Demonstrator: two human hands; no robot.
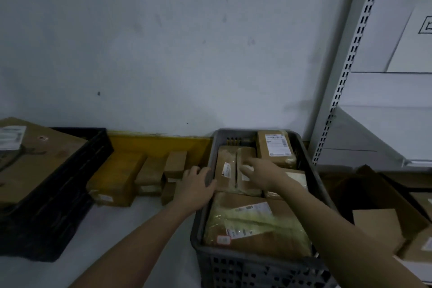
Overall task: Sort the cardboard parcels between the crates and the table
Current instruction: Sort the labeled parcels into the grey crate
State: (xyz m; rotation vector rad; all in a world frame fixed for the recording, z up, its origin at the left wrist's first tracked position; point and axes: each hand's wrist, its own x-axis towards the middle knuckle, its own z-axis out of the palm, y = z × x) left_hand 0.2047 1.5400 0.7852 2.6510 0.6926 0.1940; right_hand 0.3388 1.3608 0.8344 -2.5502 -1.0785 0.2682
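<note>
Right now the right hand (261, 172) hovers, fingers spread, over two narrow parcels (236, 170) standing side by side in the grey crate (311, 170), long axes running away from the person. Left hand (194, 188) rests loosely on the crate's left rim, farther off.

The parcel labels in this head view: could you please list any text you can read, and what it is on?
None can be read.
White label on the upright parcel: blurred.
Label on the large parcel in the grey crate: blurred.
Label on the box on the black crate: blurred.
</note>
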